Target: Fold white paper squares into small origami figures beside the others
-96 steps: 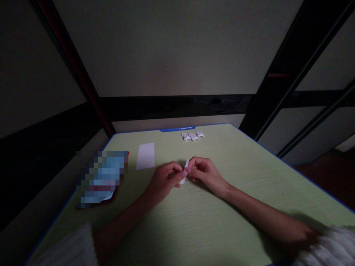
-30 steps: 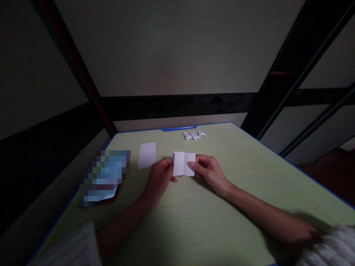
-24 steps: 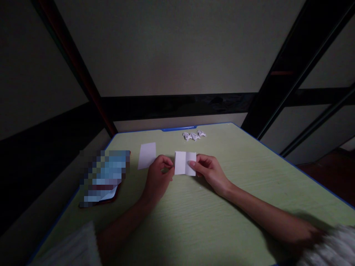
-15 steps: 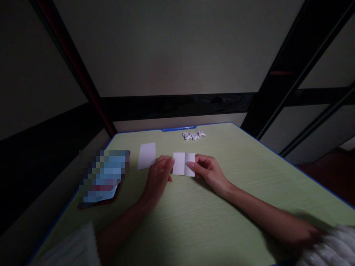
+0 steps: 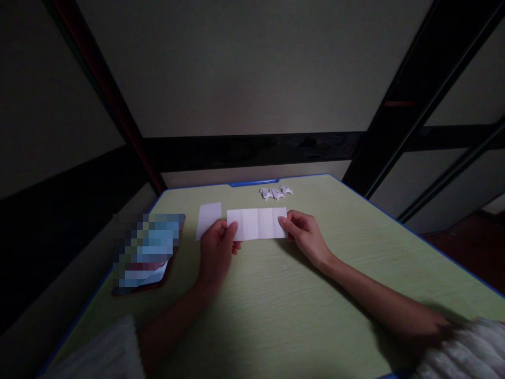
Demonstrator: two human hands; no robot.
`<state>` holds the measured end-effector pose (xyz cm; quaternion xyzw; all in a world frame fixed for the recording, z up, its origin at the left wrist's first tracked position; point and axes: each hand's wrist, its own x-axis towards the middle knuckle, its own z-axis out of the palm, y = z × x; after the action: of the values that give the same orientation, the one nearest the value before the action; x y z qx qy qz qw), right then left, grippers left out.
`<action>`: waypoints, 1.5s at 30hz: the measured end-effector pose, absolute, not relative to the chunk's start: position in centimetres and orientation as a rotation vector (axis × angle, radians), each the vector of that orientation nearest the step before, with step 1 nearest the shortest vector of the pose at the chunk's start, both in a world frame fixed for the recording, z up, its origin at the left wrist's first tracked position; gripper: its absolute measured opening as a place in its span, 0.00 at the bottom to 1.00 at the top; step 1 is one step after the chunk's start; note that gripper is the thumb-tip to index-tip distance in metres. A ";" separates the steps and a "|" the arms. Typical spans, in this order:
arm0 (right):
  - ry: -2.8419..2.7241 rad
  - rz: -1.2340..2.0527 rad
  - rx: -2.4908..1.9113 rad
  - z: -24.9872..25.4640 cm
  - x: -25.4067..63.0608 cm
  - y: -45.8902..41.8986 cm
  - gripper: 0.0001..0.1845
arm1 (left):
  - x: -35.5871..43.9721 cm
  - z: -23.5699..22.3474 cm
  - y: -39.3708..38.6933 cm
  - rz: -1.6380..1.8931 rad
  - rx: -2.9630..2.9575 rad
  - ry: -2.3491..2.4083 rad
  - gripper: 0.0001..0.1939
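Observation:
Both my hands hold a white paper strip [image 5: 256,223] stretched out flat above a green table [image 5: 284,316]. The strip shows three upright creases that split it into equal panels. My left hand [image 5: 216,248] pinches its left end with thumb on top. My right hand [image 5: 305,235] pinches its right end. Behind my left hand lies a second plain white sheet [image 5: 208,219], flat on the table.
A few small folded paper figures [image 5: 275,192] sit near the table's far edge. A blurred-out flat object [image 5: 144,252] lies at the left edge. Dark wooden beams and pale wall panels stand behind the table. The room is dim.
The paper was a narrow folded bundle, then half open. My hands have now drawn apart and unfolded it to its full width.

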<state>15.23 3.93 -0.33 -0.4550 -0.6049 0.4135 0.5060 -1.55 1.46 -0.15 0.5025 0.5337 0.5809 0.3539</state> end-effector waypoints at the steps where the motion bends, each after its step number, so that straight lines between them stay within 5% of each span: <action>1: -1.460 0.993 -1.113 -0.3 15.3 4.0 0.17 | -1.6 -0.1 1.5 1.509 1.290 1.383 0.10; 45: -1.308 1.110 -1.110 0.2 14.4 3.1 0.16 | -1.6 0.1 1.0 1.731 1.448 1.436 0.05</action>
<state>14.44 3.09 0.17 -0.4635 -0.5460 0.4633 0.5219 -1.61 1.03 0.05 0.5267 0.5223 0.6295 0.2314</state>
